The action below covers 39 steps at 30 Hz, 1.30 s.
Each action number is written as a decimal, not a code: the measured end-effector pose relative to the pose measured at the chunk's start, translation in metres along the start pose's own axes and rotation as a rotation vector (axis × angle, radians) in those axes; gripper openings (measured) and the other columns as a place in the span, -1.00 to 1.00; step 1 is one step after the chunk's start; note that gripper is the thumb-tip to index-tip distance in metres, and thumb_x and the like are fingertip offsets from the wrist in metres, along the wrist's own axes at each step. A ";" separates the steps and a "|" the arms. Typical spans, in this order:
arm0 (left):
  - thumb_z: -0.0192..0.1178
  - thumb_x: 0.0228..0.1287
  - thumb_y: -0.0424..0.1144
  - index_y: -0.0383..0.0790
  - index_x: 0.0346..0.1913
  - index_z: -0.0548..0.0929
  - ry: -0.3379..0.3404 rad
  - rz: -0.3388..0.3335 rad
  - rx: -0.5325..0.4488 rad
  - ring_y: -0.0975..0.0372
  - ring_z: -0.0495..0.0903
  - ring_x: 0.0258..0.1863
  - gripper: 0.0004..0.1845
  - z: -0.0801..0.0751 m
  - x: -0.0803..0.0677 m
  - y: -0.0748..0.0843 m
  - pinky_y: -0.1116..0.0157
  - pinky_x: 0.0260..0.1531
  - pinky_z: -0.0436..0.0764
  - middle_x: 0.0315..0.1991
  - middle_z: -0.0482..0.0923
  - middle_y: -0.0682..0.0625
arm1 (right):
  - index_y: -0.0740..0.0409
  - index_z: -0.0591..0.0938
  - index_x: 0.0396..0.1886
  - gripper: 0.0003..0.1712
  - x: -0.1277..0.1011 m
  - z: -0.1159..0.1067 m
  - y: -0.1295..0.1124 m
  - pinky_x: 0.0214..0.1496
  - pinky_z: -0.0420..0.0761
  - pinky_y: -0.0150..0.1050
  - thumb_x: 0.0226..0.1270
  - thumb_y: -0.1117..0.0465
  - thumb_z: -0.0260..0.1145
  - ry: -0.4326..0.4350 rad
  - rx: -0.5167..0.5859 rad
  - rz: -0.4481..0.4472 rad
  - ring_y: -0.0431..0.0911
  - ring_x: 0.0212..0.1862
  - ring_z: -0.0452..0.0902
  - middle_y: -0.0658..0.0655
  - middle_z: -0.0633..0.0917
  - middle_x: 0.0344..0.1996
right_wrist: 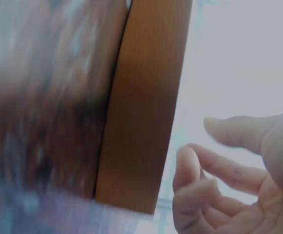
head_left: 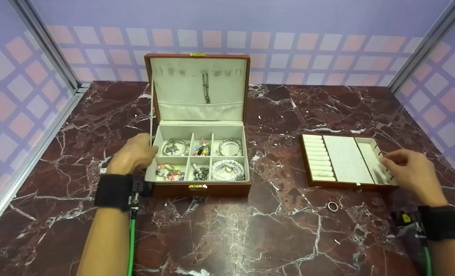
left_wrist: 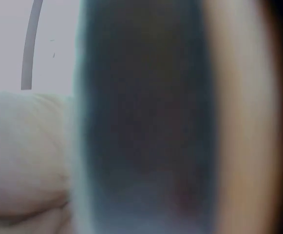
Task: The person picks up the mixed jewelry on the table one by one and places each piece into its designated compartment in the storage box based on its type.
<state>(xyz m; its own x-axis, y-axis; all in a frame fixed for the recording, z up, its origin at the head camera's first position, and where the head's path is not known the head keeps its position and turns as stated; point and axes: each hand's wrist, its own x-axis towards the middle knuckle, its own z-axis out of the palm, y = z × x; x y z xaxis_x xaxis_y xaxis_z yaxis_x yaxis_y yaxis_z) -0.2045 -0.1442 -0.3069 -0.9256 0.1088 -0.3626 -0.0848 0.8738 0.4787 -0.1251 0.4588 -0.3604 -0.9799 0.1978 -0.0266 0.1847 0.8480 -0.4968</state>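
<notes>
A brown jewelry box stands with its lid up, bracelets and beaded pieces in its pale compartments. My left hand grips its left wall, fingertips at the rim; the thumb is hidden. A shallow tray with ring rolls lies at the right. My right hand is over the tray's right-hand compartment, thumb and fingertips close to the small dark hooks along the edge. In the right wrist view the bent fingers stand apart from the thumb, with nothing visible between them, beside the tray's brown side.
A pale ring lies on the marbled table in front of the tray, with a small reddish one beside it. A chain hangs inside the lid. Patterned panels enclose the back and sides. A blurred dark shape fills most of the left wrist view.
</notes>
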 end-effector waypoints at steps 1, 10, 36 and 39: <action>-0.16 0.43 -0.24 -0.52 0.12 0.32 0.006 0.005 0.003 -0.14 0.50 -0.02 -0.60 -0.001 0.000 -0.001 -0.01 -0.03 0.59 0.07 0.41 -0.45 | 0.27 0.54 0.07 -0.43 0.000 -0.001 0.003 -0.31 0.57 -0.13 0.41 -0.14 0.11 0.021 -0.032 0.001 0.06 -0.24 0.60 0.44 0.63 -0.06; -0.15 0.44 -0.22 -0.52 0.08 0.33 0.012 0.006 0.002 -0.18 0.48 0.00 -0.62 -0.007 -0.002 -0.012 -0.08 0.03 0.54 0.04 0.41 -0.45 | 0.37 0.43 0.13 -0.40 0.001 -0.003 0.017 -0.18 0.53 0.16 0.42 -0.08 0.07 -0.070 -0.083 0.057 0.40 0.00 0.47 0.54 0.51 0.07; -0.14 0.45 -0.19 -0.45 -0.02 0.40 -0.016 -0.023 0.083 0.09 0.50 -0.37 -0.67 -0.038 -0.022 -0.060 0.30 -0.46 0.54 -0.17 0.46 -0.32 | 0.36 0.41 0.22 -0.46 0.004 0.002 0.019 -0.09 0.51 0.22 0.44 0.06 -0.01 -0.091 -0.105 -0.008 0.34 -0.03 0.52 0.49 0.59 0.02; -0.15 0.45 -0.18 -0.47 0.03 0.37 -0.020 -0.040 0.070 0.09 0.49 -0.36 -0.64 -0.039 -0.023 -0.062 0.29 -0.46 0.55 -0.15 0.44 -0.34 | 0.36 0.40 0.22 -0.46 0.004 0.002 0.019 -0.08 0.50 0.24 0.44 0.05 -0.01 -0.097 -0.102 -0.002 0.35 -0.02 0.52 0.49 0.59 0.02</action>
<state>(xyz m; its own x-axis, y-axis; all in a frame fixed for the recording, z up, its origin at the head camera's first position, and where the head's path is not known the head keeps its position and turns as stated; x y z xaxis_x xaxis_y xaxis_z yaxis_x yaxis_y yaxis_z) -0.1923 -0.2191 -0.2968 -0.9142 0.0820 -0.3969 -0.0952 0.9085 0.4069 -0.1253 0.4750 -0.3717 -0.9821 0.1517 -0.1114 0.1844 0.8948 -0.4067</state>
